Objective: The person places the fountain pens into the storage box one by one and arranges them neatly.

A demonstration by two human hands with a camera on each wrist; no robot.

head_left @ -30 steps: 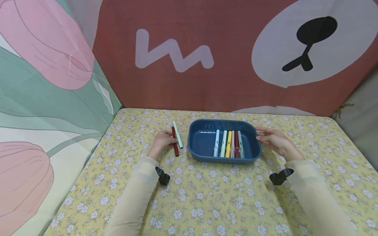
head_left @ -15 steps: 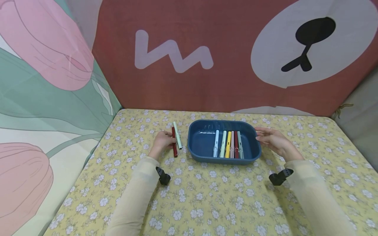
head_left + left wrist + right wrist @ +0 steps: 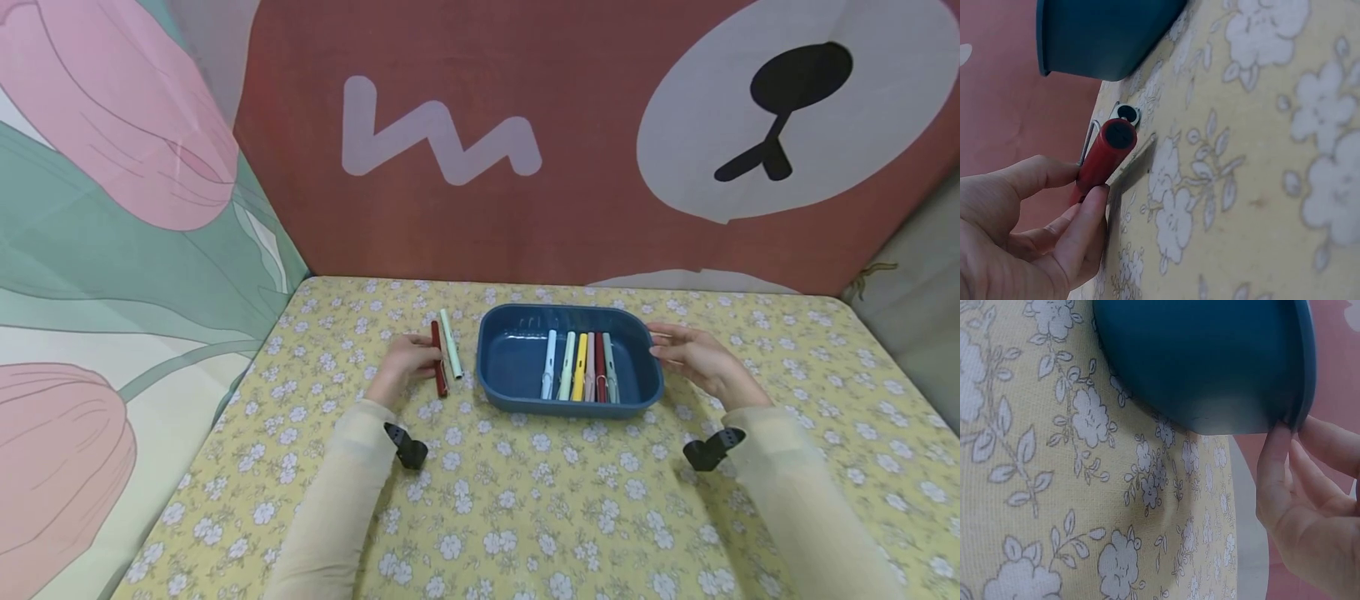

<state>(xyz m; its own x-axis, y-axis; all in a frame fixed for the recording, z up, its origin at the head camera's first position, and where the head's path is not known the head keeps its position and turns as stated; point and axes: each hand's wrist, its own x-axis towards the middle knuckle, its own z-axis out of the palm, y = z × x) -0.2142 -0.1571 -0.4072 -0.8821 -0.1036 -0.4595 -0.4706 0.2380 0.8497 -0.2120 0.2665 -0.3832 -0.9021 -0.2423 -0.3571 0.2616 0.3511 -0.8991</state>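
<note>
My left hand (image 3: 405,362) pinches a dark red pen (image 3: 439,371) between thumb and fingers. In the left wrist view, the pen's round end (image 3: 1120,134) and metal clip face the camera, and it appears lifted slightly off the cloth. Just to its right lies a pale green pen (image 3: 452,346), mostly hidden behind the red one in the left wrist view. My right hand (image 3: 697,358) holds the right end of a blue rectangular tray (image 3: 555,407); the right wrist view has thumb and forefinger on either side of its rim (image 3: 1307,369).
Inside the tray, several pens lie side by side: light blue (image 3: 550,365), pale green, yellow (image 3: 581,367), pinkish, dark red and grey-green. The tray's left part shows bare floor. A yellow flowered cloth (image 3: 525,517) covers the table; printed fabric (image 3: 465,225) hangs behind.
My left hand has moved slightly left with the red pen, widening the gap to the pale green pen. The right hand and tray stay in place.
</note>
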